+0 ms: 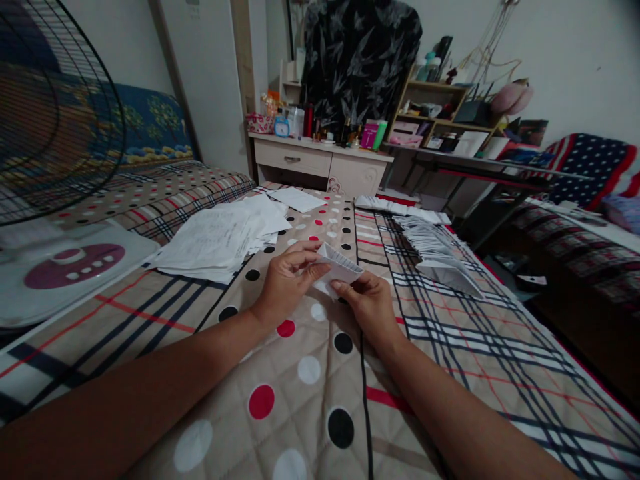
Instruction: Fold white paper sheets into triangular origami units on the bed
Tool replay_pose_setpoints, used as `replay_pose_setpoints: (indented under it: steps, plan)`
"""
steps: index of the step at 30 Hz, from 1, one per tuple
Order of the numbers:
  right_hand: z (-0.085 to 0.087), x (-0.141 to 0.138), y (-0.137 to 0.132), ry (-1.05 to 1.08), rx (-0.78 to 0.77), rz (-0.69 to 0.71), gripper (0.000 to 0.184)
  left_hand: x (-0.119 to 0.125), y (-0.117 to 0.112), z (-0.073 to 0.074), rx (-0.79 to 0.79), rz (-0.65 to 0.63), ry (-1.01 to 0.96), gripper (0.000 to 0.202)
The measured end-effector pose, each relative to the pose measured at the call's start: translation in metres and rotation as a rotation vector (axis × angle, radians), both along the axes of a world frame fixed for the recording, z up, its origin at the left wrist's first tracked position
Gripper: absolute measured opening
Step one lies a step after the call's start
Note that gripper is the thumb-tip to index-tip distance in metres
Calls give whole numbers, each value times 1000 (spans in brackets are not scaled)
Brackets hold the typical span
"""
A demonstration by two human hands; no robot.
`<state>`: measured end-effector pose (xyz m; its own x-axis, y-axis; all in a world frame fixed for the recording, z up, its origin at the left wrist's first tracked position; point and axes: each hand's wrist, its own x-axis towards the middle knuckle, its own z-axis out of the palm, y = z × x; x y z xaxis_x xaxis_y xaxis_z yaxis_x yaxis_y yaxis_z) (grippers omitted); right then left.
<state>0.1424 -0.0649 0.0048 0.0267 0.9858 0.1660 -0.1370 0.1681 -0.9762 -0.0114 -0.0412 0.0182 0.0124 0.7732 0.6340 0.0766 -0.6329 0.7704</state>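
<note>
Between my two hands, just above the dotted bed cover (310,370), is a small piece of folded white paper (340,267) with print along its upper fold. My left hand (290,277) pinches its left end between thumb and fingers. At the right end, my right hand (370,300) grips it with the thumb on the near face. To the left lies a loose pile of white paper sheets (220,233), some with faint writing. On the right, a long row of folded papers (430,247) stands packed together, the nearest one a larger triangular shape.
A fan (60,120) with a white and purple base (75,267) stands at the left. Beyond the bed are a white drawer cabinet (295,159) crowded with bottles and boxes, a shelf unit (440,100) and a hanging dark patterned shirt (360,60). The bed's right edge drops to the floor.
</note>
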Motion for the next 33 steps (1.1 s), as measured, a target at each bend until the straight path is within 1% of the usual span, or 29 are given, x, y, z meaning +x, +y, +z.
replay_pose_setpoints:
  steps: [2,6,11,13,15,17,18,19,22,25,27,30,33]
  plan:
    - [-2,0,1,3,-24,13,18,1,2,-2,-84,-17,-48,18]
    - [-6,0,2,-14,-53,32,23,1,2,-2,-141,-11,-91,20]
    - [-2,-1,-1,-46,-9,29,22,0,2,-2,-186,1,-105,14]
    - [1,0,-4,-68,35,22,21,-1,5,-4,-214,-19,-142,15]
    - [5,1,-7,-107,106,3,26,-1,7,-7,-304,-87,-234,19]
    - [7,2,-9,-129,149,-18,40,0,10,-9,-441,-186,-365,24]
    - [8,3,-9,-125,150,-26,43,0,11,-10,-507,-233,-426,26]
    - [8,3,-9,-113,138,-27,43,1,11,-10,-561,-273,-478,27]
    - [4,3,-5,-67,69,-3,30,2,10,-8,-653,-379,-548,29]
    - [-1,0,-2,14,-4,61,26,2,8,-8,-660,-466,-554,29]
    - [-4,-2,-2,89,-68,129,25,1,7,-9,-649,-495,-555,28]
    - [-3,-4,-4,177,-175,265,23,0,5,-10,-651,-477,-536,27]
    - [2,-5,-7,230,-245,434,29,0,2,-8,-682,-465,-515,29]
